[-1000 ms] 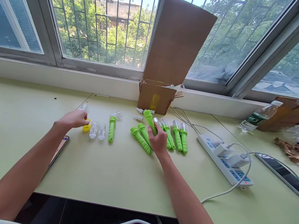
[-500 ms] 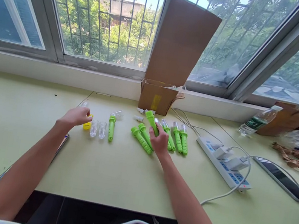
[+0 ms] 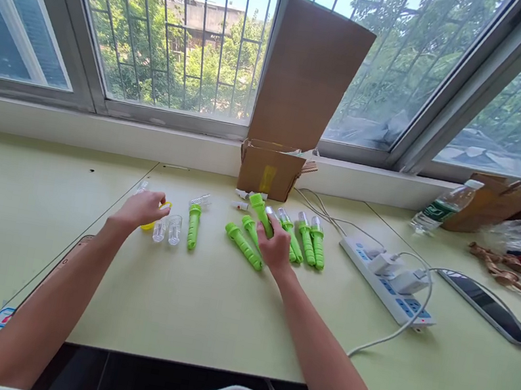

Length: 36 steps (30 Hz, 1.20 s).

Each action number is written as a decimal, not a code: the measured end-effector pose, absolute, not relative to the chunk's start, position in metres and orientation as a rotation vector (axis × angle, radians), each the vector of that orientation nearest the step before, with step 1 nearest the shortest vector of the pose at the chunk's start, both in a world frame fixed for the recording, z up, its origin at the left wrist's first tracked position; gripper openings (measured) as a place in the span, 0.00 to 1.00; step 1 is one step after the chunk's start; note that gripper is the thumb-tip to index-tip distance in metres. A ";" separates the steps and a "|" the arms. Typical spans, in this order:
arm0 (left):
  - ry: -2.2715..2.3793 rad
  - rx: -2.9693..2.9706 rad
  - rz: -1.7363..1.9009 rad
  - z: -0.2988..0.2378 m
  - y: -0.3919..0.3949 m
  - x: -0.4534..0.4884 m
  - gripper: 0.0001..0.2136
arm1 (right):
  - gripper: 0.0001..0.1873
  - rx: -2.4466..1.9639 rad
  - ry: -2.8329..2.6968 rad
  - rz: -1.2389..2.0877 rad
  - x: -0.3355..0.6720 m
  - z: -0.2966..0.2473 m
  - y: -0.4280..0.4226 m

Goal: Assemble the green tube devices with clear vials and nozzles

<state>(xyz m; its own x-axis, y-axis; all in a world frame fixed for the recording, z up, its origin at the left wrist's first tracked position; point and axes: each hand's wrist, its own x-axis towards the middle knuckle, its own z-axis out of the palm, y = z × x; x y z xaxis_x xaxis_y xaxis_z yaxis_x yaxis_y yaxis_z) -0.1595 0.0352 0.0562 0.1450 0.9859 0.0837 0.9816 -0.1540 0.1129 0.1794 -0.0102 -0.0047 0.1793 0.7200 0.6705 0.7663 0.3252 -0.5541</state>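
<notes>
My right grip is closed around a green handle, its wider end jutting up and leftward beyond my fingers, its lower part hidden in my hand. Two loose green handles lie just to the left of that grip; several more with clear tips lie just to its right. My left grip pinches a yellow ring at the fingertips, with another yellow piece partly hidden just below. Two clear caps stand on the tabletop just right of my left grip, and a single green handle lies between both grips.
</notes>
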 end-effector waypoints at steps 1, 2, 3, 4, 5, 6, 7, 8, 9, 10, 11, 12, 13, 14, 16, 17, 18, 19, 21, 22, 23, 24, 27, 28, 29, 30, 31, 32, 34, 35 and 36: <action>2.027 2.359 0.226 0.056 0.034 -0.158 0.19 | 0.23 -1.406 -1.549 -0.055 0.180 -0.005 -0.010; 2.032 2.366 0.239 0.055 0.034 -0.156 0.19 | 0.23 -1.408 -1.552 -0.055 0.180 -0.006 -0.010; 2.039 2.372 0.252 0.054 0.033 -0.154 0.19 | 0.23 -1.410 -1.556 -0.055 0.180 -0.006 -0.009; 2.044 2.378 0.269 0.054 0.032 -0.152 0.19 | 0.23 -1.411 -1.560 -0.055 0.180 -0.007 -0.009; 2.048 2.383 0.284 0.053 0.031 -0.150 0.19 | 0.23 -1.413 -1.562 -0.056 0.180 -0.007 -0.009; 2.046 2.392 0.302 0.053 0.030 -0.147 0.19 | 0.23 -1.414 -1.565 -0.057 0.180 -0.008 -0.009; 2.036 2.400 0.317 0.053 0.029 -0.144 0.18 | 0.22 -1.413 -1.569 -0.058 0.180 -0.008 -0.009; 2.026 2.406 0.337 0.054 0.028 -0.141 0.18 | 0.22 -1.413 -1.573 -0.056 0.180 -0.007 -0.010; 2.018 2.412 0.363 0.055 0.027 -0.137 0.18 | 0.22 -1.410 -1.578 -0.051 0.179 -0.007 -0.010; 2.003 2.423 0.394 0.056 0.026 -0.133 0.17 | 0.22 -1.405 -1.585 -0.044 0.179 -0.006 -0.011; 1.977 2.441 0.427 0.057 0.025 -0.128 0.17 | 0.22 -1.396 -1.590 -0.037 0.178 -0.005 -0.011; 1.948 2.458 0.464 0.059 0.024 -0.122 0.17 | 0.22 -1.386 -1.592 -0.034 0.178 -0.005 -0.012; 1.939 2.464 0.504 0.060 0.023 -0.116 0.17 | 0.22 -1.375 -1.591 -0.035 0.177 -0.004 -0.012; 1.921 2.470 0.534 0.062 0.022 -0.109 0.17 | 0.21 -1.365 -1.588 -0.040 0.177 -0.003 -0.013; 1.882 2.491 0.598 0.062 0.021 -0.095 0.16 | 0.21 -1.357 -1.580 -0.054 0.176 -0.003 -0.013; 1.866 2.503 0.653 0.061 0.020 -0.088 0.16 | 0.21 -1.362 -1.578 -0.058 0.177 -0.003 -0.013; 1.842 2.522 0.717 0.060 0.019 -0.080 0.15 | 0.22 -1.373 -1.577 -0.062 0.177 -0.003 -0.012; 1.815 2.545 0.786 0.057 0.018 -0.074 0.15 | 0.22 -1.386 -1.576 -0.065 0.177 -0.004 -0.012; 1.743 2.606 0.899 0.050 0.017 -0.062 0.14 | 0.23 -1.405 -1.576 -0.071 0.178 -0.005 -0.011; 1.708 2.642 0.946 0.045 0.016 -0.058 0.13 | 0.23 -1.407 -1.578 -0.075 0.178 -0.005 -0.011; 1.676 2.681 0.983 0.041 0.015 -0.054 0.13 | 0.23 -1.404 -1.581 -0.077 0.178 -0.006 -0.011; 1.640 2.726 1.008 0.036 0.014 -0.052 0.13 | 0.22 -1.400 -1.584 -0.079 0.178 -0.006 -0.011; 1.525 2.829 1.039 0.025 0.010 -0.049 0.13 | 0.22 -1.389 -1.598 -0.075 0.177 -0.005 -0.012; 1.501 2.851 1.043 0.022 0.009 -0.048 0.13 | 0.22 -1.387 -1.601 -0.074 0.176 -0.005 -0.012; 1.482 2.872 1.041 0.019 0.008 -0.048 0.13 | 0.22 -1.386 -1.604 -0.073 0.176 -0.005 -0.012; 1.468 2.892 1.036 0.016 0.007 -0.047 0.13 | 0.21 -1.383 -1.606 -0.073 0.175 -0.004 -0.012; 1.455 2.906 1.029 0.014 0.006 -0.046 0.13 | 0.21 -1.380 -1.609 -0.073 0.175 -0.004 -0.012; 1.444 2.919 1.023 0.012 0.005 -0.045 0.12 | 0.21 -1.377 -1.613 -0.073 0.174 -0.004 -0.012; 1.421 2.944 1.019 0.008 0.004 -0.043 0.12 | 0.20 -1.367 -1.625 -0.076 0.174 -0.004 -0.013; 1.408 2.954 1.024 0.007 0.004 -0.043 0.13 | 0.20 -1.363 -1.631 -0.078 0.174 -0.004 -0.013; 1.393 2.962 1.034 0.006 0.004 -0.042 0.13 | 0.20 -1.361 -1.634 -0.081 0.174 -0.004 -0.013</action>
<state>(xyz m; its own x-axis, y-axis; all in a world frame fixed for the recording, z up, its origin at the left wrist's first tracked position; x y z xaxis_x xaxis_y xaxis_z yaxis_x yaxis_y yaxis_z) -0.0417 0.0040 0.0058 0.4999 0.5988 0.6257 0.7721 -0.6354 -0.0087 0.1744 -0.0127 -0.0041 0.0963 0.7181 0.6893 0.7831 0.3728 -0.4978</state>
